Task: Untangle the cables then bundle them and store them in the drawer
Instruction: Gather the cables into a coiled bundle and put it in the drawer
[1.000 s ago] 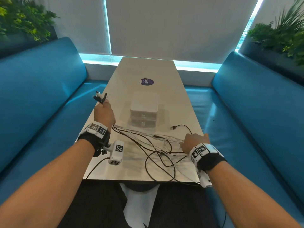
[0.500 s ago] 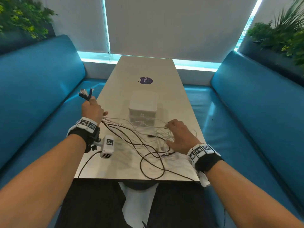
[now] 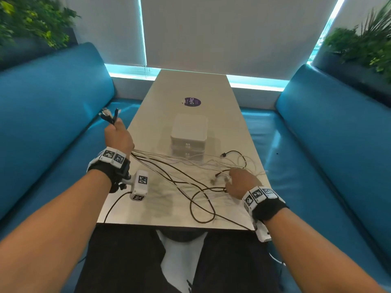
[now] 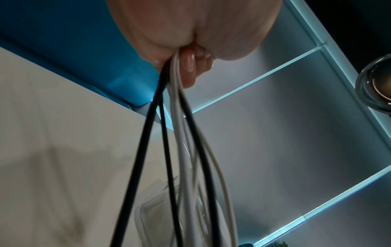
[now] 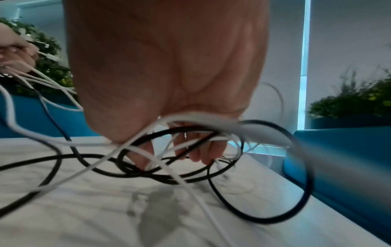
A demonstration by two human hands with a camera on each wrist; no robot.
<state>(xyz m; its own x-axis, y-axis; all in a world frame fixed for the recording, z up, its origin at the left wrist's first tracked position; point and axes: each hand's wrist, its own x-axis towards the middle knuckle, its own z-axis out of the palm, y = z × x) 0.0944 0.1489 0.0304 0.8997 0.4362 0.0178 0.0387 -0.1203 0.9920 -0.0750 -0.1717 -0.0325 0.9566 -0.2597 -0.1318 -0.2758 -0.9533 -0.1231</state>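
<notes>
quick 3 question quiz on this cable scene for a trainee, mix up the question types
1. True or false: the left hand grips the plug ends of several cables, raised above the table.
2. Multiple choice: the right hand is
A. resting flat on the white drawer box
B. down in the loose cables near the table's right edge, fingers curled through them
C. off the table on the blue bench
3. Fill in: the cables come in two colours, black and ____.

Key: 1 true; 2 B; 3 white
</notes>
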